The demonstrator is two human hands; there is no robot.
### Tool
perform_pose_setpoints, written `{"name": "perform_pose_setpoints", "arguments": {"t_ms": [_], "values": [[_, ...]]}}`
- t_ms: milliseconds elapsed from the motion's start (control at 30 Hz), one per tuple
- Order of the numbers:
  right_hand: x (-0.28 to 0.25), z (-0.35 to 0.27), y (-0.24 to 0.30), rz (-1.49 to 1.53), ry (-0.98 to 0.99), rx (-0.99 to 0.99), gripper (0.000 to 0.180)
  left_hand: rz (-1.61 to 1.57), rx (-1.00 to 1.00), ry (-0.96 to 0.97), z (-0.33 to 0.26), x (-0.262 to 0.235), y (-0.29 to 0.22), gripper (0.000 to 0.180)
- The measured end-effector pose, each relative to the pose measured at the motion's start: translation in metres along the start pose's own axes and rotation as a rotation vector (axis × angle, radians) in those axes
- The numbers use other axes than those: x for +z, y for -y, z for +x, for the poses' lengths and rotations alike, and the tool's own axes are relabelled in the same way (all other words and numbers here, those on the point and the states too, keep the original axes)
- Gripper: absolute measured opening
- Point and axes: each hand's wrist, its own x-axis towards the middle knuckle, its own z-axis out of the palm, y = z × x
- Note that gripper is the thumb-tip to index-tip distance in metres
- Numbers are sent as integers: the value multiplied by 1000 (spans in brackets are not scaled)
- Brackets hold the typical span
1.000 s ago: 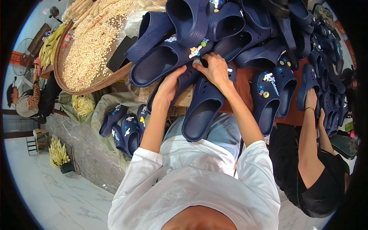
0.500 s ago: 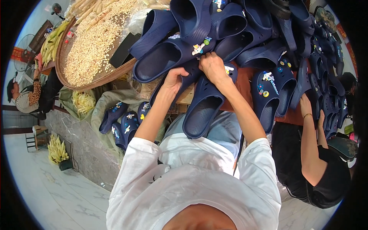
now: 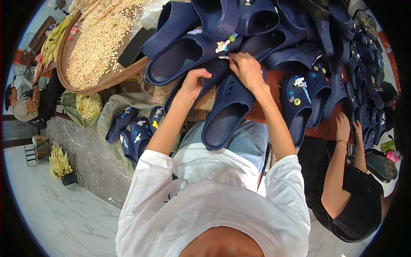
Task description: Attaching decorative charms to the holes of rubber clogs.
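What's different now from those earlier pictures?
One clog moved to the picture's left, nearer the decorated clogs; the co-worker's hand appears to have let go and drawn back. The gap between the person's left hand and right hand widened slightly. Both hands stay among the same clogs; the kernel tray stayed put.

Right fingers at a small pale piece, probably a charm, left hand against a navy clog.
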Motion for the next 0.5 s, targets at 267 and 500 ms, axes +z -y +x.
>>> {"name": "perform_pose_setpoints", "arguments": {"t_ms": [267,500], "values": [[-35,-15,4,148,-85,95,20,452,-74,-344,-38,35,-11,48],[-58,-34,15,280,-68,182,22,990,480,-243,-139,43,46,46]]}}
